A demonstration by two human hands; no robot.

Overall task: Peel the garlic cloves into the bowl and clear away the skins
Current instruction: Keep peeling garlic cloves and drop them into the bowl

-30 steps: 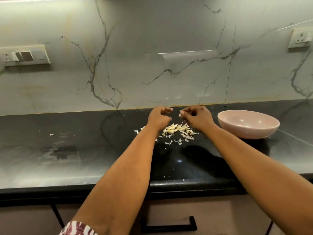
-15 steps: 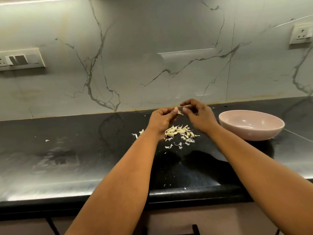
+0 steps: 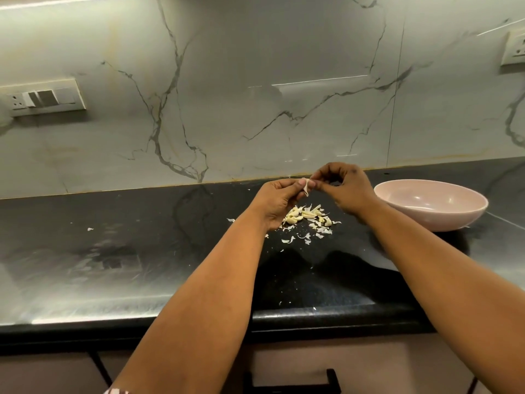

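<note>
A small garlic clove with a loose flap of skin is pinched between both hands, raised above the counter. My left hand holds it from the left and my right hand pinches it from the right. Below them a pile of garlic cloves and skins lies on the black countertop. A pale pink bowl stands to the right of the pile; its inside looks empty.
Stray skin flakes lie scattered on the counter to the left and near the front edge. A marble backsplash rises behind, with a switch panel at left and a socket at right. Drawer fronts sit below the counter.
Both hands have lifted from just over the pile to higher above it, still meeting on one clove. A flap of skin now hangs from it.
</note>
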